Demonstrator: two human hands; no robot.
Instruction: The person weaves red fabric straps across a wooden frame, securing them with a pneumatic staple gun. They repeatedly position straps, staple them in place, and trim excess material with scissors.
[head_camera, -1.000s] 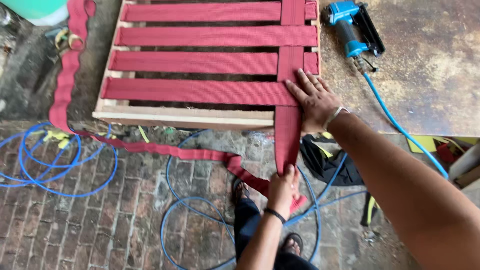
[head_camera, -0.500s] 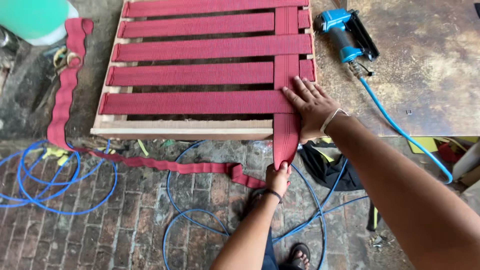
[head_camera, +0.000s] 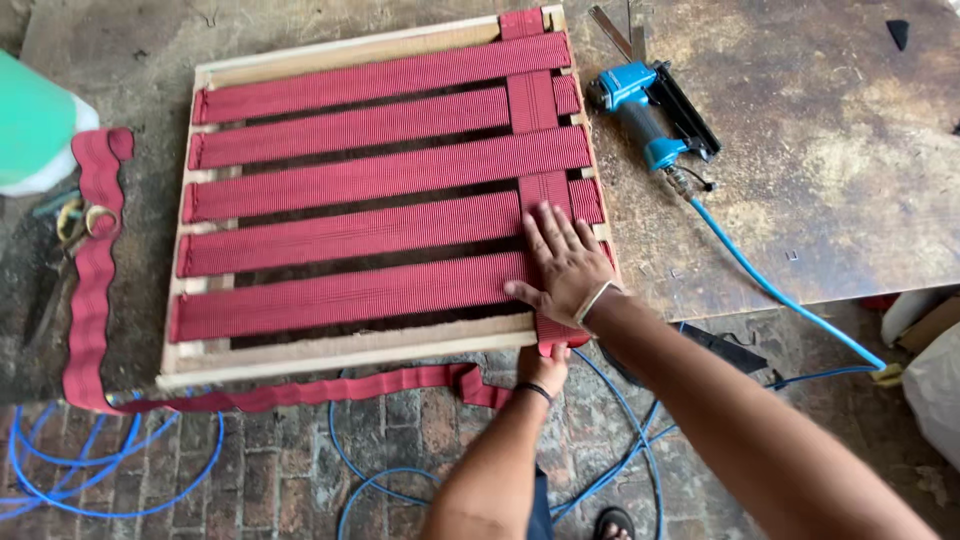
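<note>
Head view shows your right hand (head_camera: 563, 262) lying flat, fingers spread, on the vertical red webbing strap (head_camera: 540, 190) near the front edge of the wooden frame (head_camera: 350, 350). That hand grips nothing; it only presses the strap against the weave. Your left hand (head_camera: 543, 368) sits just below the frame's front rail, closed around the strap's hanging end where it comes over the edge, though the fingers are mostly hidden, so you cannot see how firm the grip is.

This strap looks soft and limp along its length but strong in tension, with a ribbed face that should not slide easily under a palm. It is light, and it will go slack the moment either hand lets go. Judging by how it lies, the best hold is where you have it: the free end close under the rail, with the flat hand pinning it just above.

Across the frame run five horizontal red straps (head_camera: 350, 235), and the vertical one weaves over and under them. The loose remainder of the webbing (head_camera: 95, 270) trails from your left hand along the frame's front and up its left side. A blue pneumatic stapler (head_camera: 650, 105) lies on the worn bench (head_camera: 830, 170) just right of the frame, its blue air hose (head_camera: 760, 285) dropping to the brick floor (head_camera: 280, 470).
</note>
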